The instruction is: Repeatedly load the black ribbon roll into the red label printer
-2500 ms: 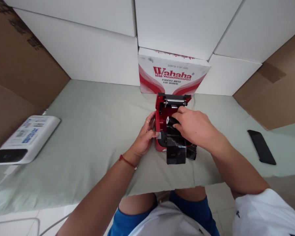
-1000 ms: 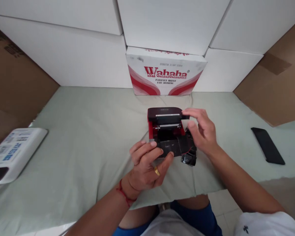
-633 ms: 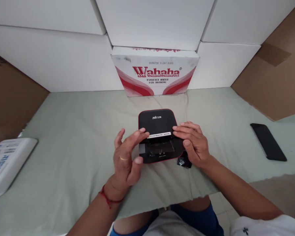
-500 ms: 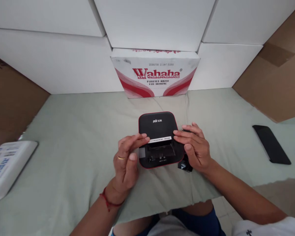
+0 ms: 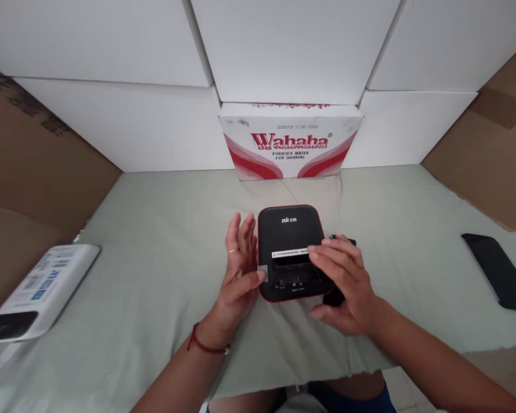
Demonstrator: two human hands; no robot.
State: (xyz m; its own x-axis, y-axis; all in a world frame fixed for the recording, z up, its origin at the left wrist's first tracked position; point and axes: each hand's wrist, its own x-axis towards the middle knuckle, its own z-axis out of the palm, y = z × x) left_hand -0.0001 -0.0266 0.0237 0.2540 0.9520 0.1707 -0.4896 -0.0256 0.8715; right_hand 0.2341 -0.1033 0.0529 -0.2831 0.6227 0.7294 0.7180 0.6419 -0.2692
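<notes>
A small black printer [image 5: 291,229] with a red rim lies on the green cloth, a paper slot and a white warning label across its top. My left hand [image 5: 239,278] holds its left edge, the thumb pressing on a grey sticker and the fingers straight along the side. Over the right edge, my right hand [image 5: 346,281] rests extended fingertips by the label's end. Its thumb is apart, below the printer. Partly under that hand is a black object [image 5: 334,296], too hidden to name.
A red and white Wahaha carton [image 5: 290,150] stands behind the printer, against white boxes [image 5: 167,126]. To the left sits a white device [image 5: 47,292] with a printed label. A black phone [image 5: 499,272] lies at right. Brown cardboard [image 5: 494,155] flanks the cloth [image 5: 163,229].
My left hand has moved from the printer's top to its left edge, thumb now on the grey sticker. My right fingers reach further over the top. The view has shifted left.
</notes>
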